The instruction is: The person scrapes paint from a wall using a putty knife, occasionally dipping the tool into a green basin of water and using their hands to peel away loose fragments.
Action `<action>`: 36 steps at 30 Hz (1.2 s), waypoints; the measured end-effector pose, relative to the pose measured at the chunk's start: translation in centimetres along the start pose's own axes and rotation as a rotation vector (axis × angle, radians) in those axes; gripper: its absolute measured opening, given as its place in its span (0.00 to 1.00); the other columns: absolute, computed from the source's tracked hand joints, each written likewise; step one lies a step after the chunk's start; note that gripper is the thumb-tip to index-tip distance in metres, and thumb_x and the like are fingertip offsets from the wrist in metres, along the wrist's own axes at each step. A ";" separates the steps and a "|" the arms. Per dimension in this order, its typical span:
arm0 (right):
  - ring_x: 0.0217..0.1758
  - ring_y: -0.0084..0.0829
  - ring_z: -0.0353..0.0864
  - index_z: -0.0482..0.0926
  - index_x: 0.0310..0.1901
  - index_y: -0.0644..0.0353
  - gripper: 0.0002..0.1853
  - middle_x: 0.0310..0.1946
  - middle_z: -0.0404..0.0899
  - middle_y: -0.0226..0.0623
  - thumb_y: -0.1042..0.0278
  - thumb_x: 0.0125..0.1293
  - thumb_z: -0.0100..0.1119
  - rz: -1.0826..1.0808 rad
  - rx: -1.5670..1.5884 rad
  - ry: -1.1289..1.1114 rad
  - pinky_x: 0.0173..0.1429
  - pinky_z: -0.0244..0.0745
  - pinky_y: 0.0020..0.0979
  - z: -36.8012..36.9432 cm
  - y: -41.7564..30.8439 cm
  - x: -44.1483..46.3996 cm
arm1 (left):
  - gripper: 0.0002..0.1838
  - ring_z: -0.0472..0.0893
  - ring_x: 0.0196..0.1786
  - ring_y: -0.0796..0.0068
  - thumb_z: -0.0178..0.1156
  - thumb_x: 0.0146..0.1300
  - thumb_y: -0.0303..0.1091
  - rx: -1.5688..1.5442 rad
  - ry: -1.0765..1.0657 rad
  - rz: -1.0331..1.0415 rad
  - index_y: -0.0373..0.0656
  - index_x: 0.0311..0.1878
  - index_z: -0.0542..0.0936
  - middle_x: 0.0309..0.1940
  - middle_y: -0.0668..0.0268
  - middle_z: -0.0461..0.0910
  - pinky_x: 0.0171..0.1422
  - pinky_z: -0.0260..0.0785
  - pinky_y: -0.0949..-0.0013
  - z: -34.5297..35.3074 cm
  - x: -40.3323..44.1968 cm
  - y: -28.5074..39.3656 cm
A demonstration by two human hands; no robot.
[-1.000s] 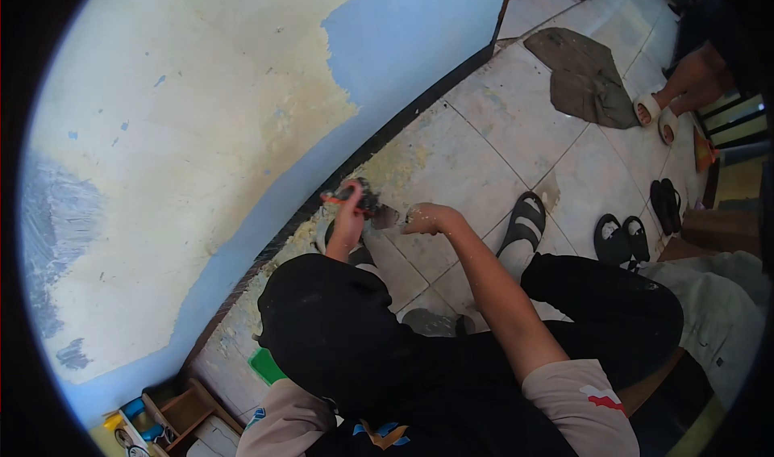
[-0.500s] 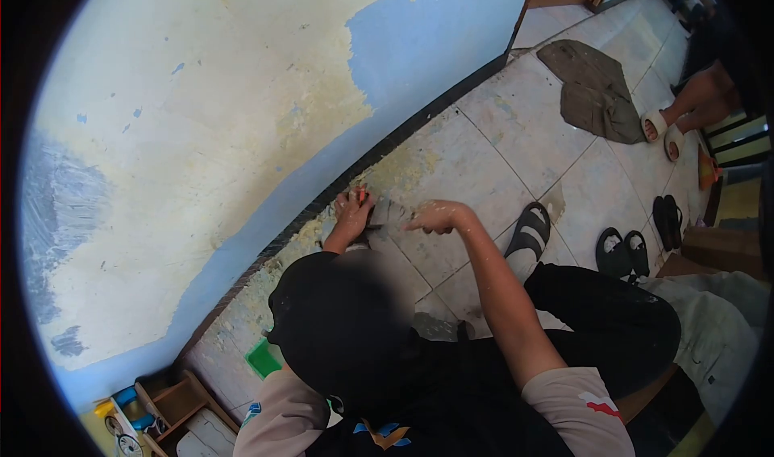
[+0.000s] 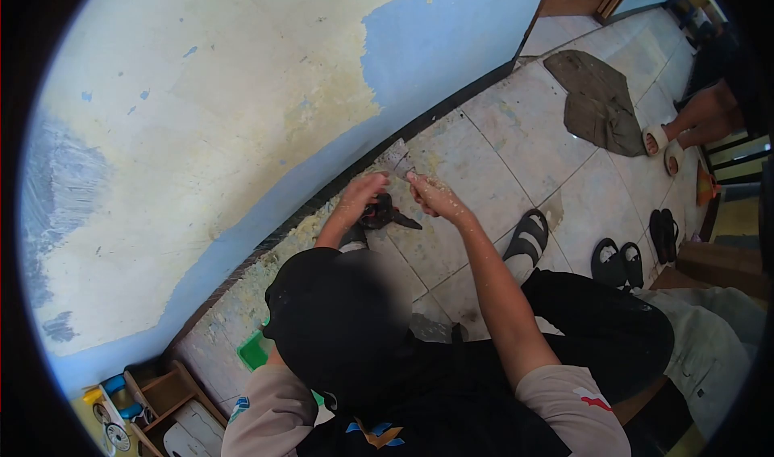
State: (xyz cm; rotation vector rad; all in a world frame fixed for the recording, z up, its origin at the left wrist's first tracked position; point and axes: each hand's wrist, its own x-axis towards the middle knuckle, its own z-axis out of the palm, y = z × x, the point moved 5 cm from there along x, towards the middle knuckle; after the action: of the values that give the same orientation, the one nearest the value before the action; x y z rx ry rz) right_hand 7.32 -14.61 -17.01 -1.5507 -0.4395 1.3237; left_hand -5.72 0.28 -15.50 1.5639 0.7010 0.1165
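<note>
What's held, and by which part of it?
Right hand: apparently a scraper, by its near end. Left hand: whether it grips the dark object cannot be told.

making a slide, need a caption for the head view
Left hand and right hand close together over a debris-strewn tiled floor, beside a patchy blue-and-cream wall.

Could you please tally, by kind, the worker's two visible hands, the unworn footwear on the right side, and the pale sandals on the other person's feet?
Left hand and right hand: 2
Unworn dark wide-strap sandals: 2
Unworn black flip-flops: 2
Worn pale sandals: 2
Total: 8
</note>
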 end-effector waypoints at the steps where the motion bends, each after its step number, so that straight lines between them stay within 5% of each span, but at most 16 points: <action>1: 0.13 0.17 0.59 0.71 0.29 0.52 0.27 0.18 0.65 0.23 0.36 0.74 0.49 -0.007 -0.001 -0.002 0.17 0.52 0.24 0.8 0.2 0.4 | 0.26 0.81 0.48 0.73 0.59 0.72 0.52 -0.082 -0.032 0.043 0.37 0.55 0.82 0.46 0.62 0.85 0.54 0.71 0.68 0.9 0.2 0.3; 3: 0.12 0.16 0.61 0.71 0.28 0.53 0.27 0.17 0.64 0.23 0.38 0.75 0.48 -0.127 0.186 -0.012 0.17 0.53 0.23 2.5 0.1 1.3 | 0.23 0.81 0.47 0.76 0.62 0.71 0.47 -0.022 -0.087 0.060 0.35 0.56 0.81 0.47 0.63 0.85 0.53 0.71 0.70 1.5 1.3 0.5; 6: 0.13 0.17 0.60 0.71 0.26 0.55 0.28 0.16 0.65 0.24 0.38 0.75 0.49 -0.191 0.232 0.028 0.17 0.53 0.23 4.1 -0.2 3.0 | 0.22 0.80 0.40 0.80 0.63 0.71 0.47 -0.406 0.058 0.051 0.33 0.48 0.83 0.39 0.66 0.85 0.49 0.71 0.73 2.0 2.3 2.1; 11: 0.14 0.17 0.61 0.71 0.24 0.54 0.29 0.15 0.66 0.24 0.38 0.74 0.51 -0.237 0.287 0.071 0.18 0.54 0.23 4.2 -2.4 5.0 | 0.26 0.65 0.22 0.84 0.63 0.70 0.47 -0.148 0.437 0.242 0.36 0.21 0.77 0.16 0.74 0.70 0.27 0.60 0.68 -0.4 5.9 2.3; 15: 0.15 0.17 0.60 0.69 0.22 0.51 0.29 0.14 0.64 0.22 0.36 0.73 0.52 -0.230 0.280 0.092 0.20 0.54 0.24 2.9 -3.1 6.4 | 0.22 0.77 0.27 0.83 0.61 0.73 0.45 0.147 0.428 0.171 0.38 0.25 0.81 0.23 0.71 0.80 0.33 0.70 0.73 -0.8 7.2 3.9; 17: 0.15 0.17 0.60 0.68 0.20 0.51 0.29 0.14 0.64 0.22 0.37 0.73 0.53 -0.210 0.264 0.094 0.21 0.53 0.24 2.4 -3.2 6.9 | 0.28 0.65 0.22 0.85 0.62 0.72 0.46 -0.006 0.481 0.227 0.41 0.17 0.71 0.16 0.76 0.68 0.24 0.57 0.69 -0.8 8.5 3.0; 20: 0.15 0.17 0.59 0.68 0.20 0.50 0.30 0.14 0.63 0.21 0.36 0.73 0.53 -0.209 0.254 0.106 0.21 0.53 0.24 2.3 -3.2 7.0 | 0.32 0.57 0.21 0.82 0.63 0.71 0.48 0.070 0.580 0.282 0.35 0.16 0.65 0.13 0.73 0.58 0.24 0.49 0.64 -0.2 6.8 5.4; 36: 0.15 0.17 0.59 0.69 0.20 0.51 0.30 0.13 0.62 0.21 0.35 0.72 0.52 -0.145 0.201 0.056 0.20 0.52 0.26 1.8 -3.1 7.5 | 0.31 0.54 0.24 0.82 0.63 0.72 0.43 0.041 0.727 0.340 0.38 0.16 0.62 0.15 0.74 0.55 0.26 0.48 0.65 0.7 5.7 6.1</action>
State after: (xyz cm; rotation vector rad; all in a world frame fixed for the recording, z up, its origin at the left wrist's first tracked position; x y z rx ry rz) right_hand 9.24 -6.55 -18.09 -1.3598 -0.3645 1.1727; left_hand 1.40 2.75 -11.82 1.6680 0.9861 0.9629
